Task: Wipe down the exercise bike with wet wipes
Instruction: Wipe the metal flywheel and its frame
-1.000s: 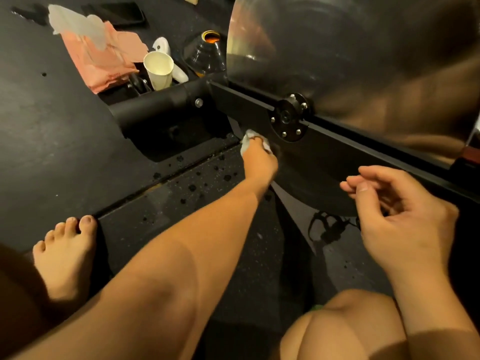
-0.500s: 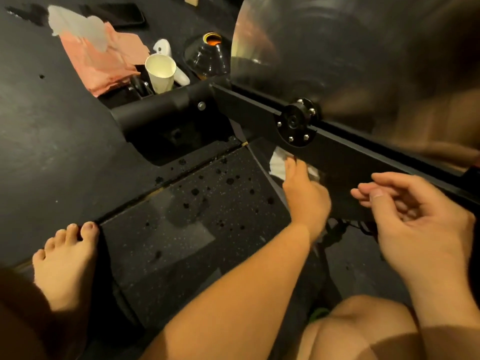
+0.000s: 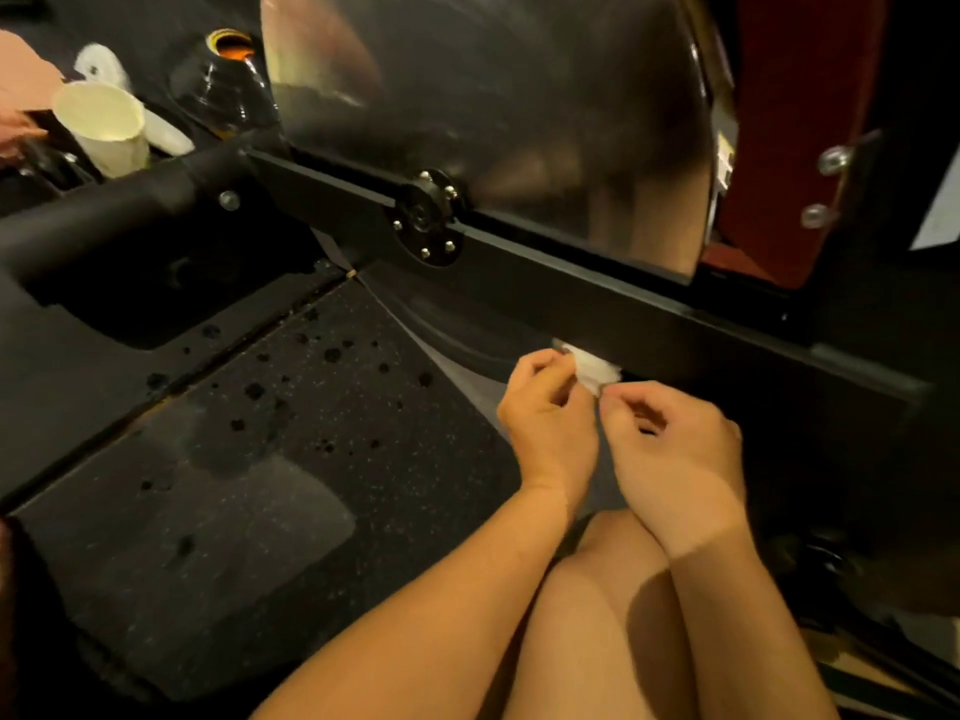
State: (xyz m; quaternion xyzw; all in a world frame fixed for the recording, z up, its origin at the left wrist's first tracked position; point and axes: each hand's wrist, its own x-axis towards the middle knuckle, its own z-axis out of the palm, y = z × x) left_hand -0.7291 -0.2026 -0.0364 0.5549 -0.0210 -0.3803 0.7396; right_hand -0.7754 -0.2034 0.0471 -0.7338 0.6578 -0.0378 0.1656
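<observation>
The exercise bike fills the upper half: a shiny metal flywheel (image 3: 493,106) above a black frame bar (image 3: 597,283) with a round bolted hub (image 3: 426,220). A crumpled white wet wipe (image 3: 595,371) sits just below the bar. My left hand (image 3: 545,423) pinches the wipe's left side with curled fingers. My right hand (image 3: 675,444) is close beside it, fingers curled, and its fingertips pinch the wipe's lower right edge. Most of the wipe is hidden between the two hands.
A paper cup (image 3: 104,127), a black bottle with an orange opening (image 3: 228,80) and pink cloth (image 3: 21,70) lie at the upper left by the bike's front stabiliser tube (image 3: 130,200). Dark speckled floor mat (image 3: 234,459) shows wet spots. My knee (image 3: 597,615) is below my hands.
My left hand slid the wipe rightward along the underside of the frame bar, away from the hub. My right hand closed in and took hold of the wipe. The view shifted right.
</observation>
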